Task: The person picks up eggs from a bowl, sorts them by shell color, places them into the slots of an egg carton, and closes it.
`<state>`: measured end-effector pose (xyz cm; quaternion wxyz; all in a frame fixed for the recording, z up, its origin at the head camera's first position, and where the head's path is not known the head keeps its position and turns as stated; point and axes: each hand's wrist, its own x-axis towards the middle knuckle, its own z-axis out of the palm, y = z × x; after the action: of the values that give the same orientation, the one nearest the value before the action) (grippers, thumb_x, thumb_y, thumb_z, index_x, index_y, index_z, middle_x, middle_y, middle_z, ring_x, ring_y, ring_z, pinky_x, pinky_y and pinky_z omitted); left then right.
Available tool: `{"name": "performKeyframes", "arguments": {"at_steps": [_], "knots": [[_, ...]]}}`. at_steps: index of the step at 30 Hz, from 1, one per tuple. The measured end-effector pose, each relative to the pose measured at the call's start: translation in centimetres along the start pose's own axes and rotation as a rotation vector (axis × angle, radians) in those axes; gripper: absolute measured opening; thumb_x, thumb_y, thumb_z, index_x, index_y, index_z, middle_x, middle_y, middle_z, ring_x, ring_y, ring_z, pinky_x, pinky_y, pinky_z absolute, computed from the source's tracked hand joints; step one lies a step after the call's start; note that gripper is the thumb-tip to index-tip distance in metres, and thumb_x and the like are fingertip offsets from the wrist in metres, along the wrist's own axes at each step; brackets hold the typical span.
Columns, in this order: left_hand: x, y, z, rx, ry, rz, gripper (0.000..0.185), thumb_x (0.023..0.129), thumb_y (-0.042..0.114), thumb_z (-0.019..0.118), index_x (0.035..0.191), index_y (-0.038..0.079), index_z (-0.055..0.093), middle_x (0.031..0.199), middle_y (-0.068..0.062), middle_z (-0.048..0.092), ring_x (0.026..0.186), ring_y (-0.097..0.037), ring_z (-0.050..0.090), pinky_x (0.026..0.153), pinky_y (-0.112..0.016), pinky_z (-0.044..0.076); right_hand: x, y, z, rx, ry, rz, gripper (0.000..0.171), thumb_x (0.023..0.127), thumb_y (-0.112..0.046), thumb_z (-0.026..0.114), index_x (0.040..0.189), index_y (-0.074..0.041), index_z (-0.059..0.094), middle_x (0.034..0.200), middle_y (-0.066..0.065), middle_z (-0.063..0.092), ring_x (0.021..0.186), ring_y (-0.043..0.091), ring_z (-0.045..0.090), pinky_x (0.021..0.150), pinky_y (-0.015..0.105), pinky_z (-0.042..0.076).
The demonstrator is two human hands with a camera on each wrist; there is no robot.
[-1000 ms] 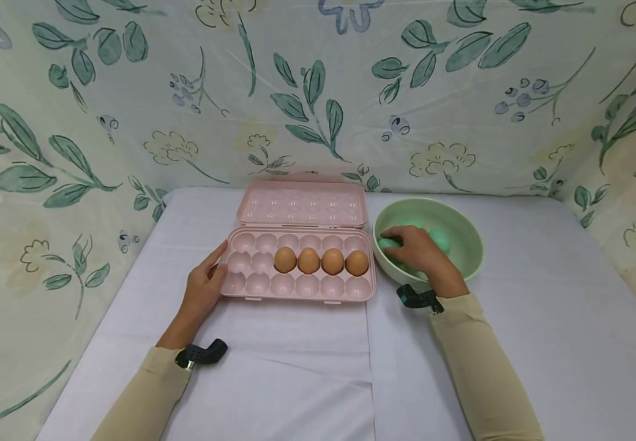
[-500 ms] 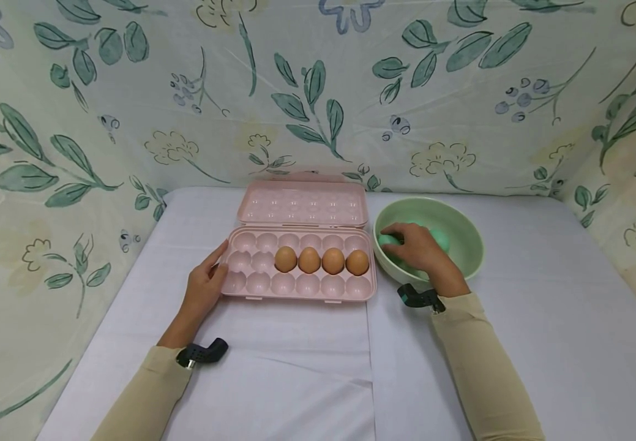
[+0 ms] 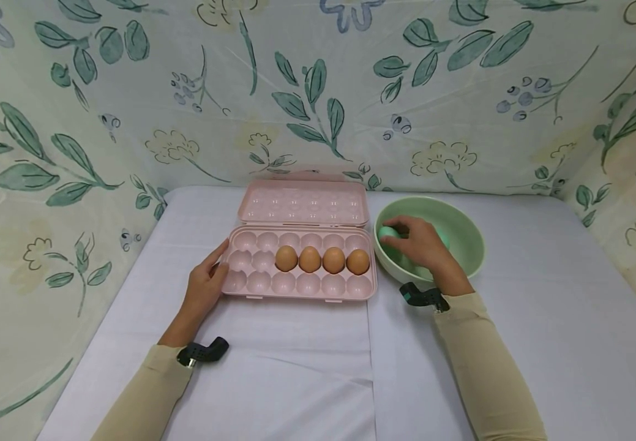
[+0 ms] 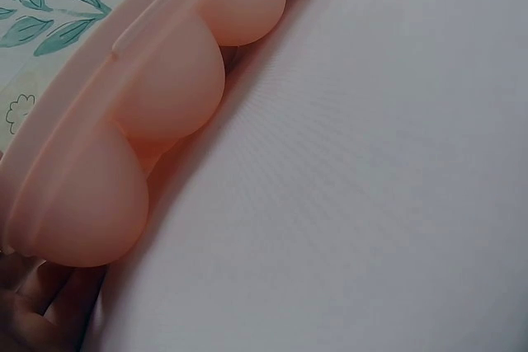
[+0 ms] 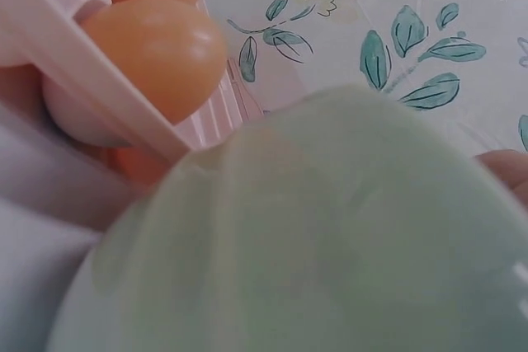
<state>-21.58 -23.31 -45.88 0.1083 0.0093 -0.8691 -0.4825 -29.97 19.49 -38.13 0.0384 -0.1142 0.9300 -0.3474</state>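
Note:
In the head view, my left hand (image 3: 203, 286) holds the left end of a pink egg carton (image 3: 251, 291), its thumb by the rim. The left wrist view shows fingers (image 4: 41, 298) at the carton's corner, partly in shadow. Several brown eggs (image 3: 310, 260) sit side by side in the middle row, toward the right; the other cups are bare. My right hand (image 3: 425, 248) reaches into a light green bowl (image 3: 463, 245) and pinches a green egg (image 3: 388, 233) between thumb and fingers. More green shapes in the bowl are partly hidden by the hand.
The carton's lid (image 3: 303, 203) lies open behind it, near the floral cloth (image 3: 318, 110) at the back. A white cloth (image 3: 306, 367) covers the table. The bowl stands close to the carton's right end.
My right hand has risen slightly inside the bowl, and the green egg has come up with it. The left hand and the carton have stayed in place.

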Motion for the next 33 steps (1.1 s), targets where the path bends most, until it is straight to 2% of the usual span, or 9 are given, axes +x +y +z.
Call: {"name": "performKeyframes", "arguments": {"at_steps": [4,7,10,18,22,29,33], "knots": [[0.0,0.0,0.0,-0.006,0.002,0.001,0.049,0.100,0.024,0.044,0.149,0.028,0.039,0.152,0.002,0.038,0.106,-0.016,0.050,0.087,-0.009,0.038,-0.1,-0.1,-0.1,0.038,0.001,0.004,0.041,0.090,-0.030,0.067,0.125,-0.009,0.060,0.126,0.015,0.060,0.120,0.034,0.052,0.100,0.050,0.041],[0.0,0.0,0.0,-0.003,0.004,-0.001,0.049,0.100,0.024,0.044,0.148,0.028,0.039,0.152,0.001,0.038,0.104,-0.016,0.050,0.084,-0.007,0.037,-0.1,-0.1,-0.1,0.051,0.002,0.000,0.041,0.091,-0.030,0.067,0.125,-0.009,0.060,0.127,0.016,0.059,0.121,0.035,0.052,0.101,0.050,0.041],[0.0,0.0,-0.1,-0.005,0.003,-0.003,0.049,0.100,0.025,0.044,0.149,0.028,0.039,0.152,0.001,0.038,0.102,-0.017,0.050,0.082,-0.009,0.038,-0.1,-0.1,-0.1,0.063,0.008,-0.003,0.041,0.091,-0.029,0.067,0.125,-0.009,0.060,0.128,0.015,0.058,0.122,0.035,0.051,0.101,0.050,0.041],[0.0,0.1,-0.1,-0.004,-0.003,0.010,0.048,0.101,0.025,0.044,0.149,0.027,0.039,0.152,0.001,0.038,0.111,-0.017,0.052,0.088,-0.006,0.036,-0.4,-0.4,-0.4,0.153,0.019,-0.036,0.040,0.090,-0.027,0.068,0.124,-0.008,0.061,0.126,0.014,0.058,0.119,0.035,0.053,0.098,0.050,0.043],[0.0,0.2,0.0,-0.003,-0.001,0.024,0.049,0.100,0.022,0.044,0.149,0.025,0.039,0.152,0.000,0.039,0.108,-0.017,0.052,0.086,-0.006,0.037,-0.7,-0.4,-0.6,0.186,0.030,-0.055,0.041,0.090,-0.028,0.069,0.125,-0.009,0.062,0.127,0.013,0.058,0.118,0.035,0.053,0.097,0.050,0.043],[0.1,0.2,-0.1,-0.008,0.001,0.026,0.049,0.100,0.020,0.046,0.149,0.024,0.040,0.151,-0.001,0.040,0.106,-0.016,0.052,0.086,-0.006,0.037,-1.2,-1.1,-0.9,0.231,0.056,-0.036,0.041,0.089,-0.029,0.069,0.125,-0.011,0.062,0.130,0.011,0.057,0.123,0.035,0.050,0.097,0.051,0.043],[0.0,0.2,-0.1,-0.014,0.001,0.022,0.050,0.099,0.019,0.046,0.149,0.024,0.040,0.150,-0.003,0.041,0.100,-0.017,0.052,0.081,-0.008,0.040,-1.3,-1.4,-1.1,0.272,0.074,-0.039,0.040,0.088,-0.027,0.070,0.124,-0.011,0.062,0.129,0.010,0.057,0.123,0.032,0.050,0.095,0.049,0.045]]}}
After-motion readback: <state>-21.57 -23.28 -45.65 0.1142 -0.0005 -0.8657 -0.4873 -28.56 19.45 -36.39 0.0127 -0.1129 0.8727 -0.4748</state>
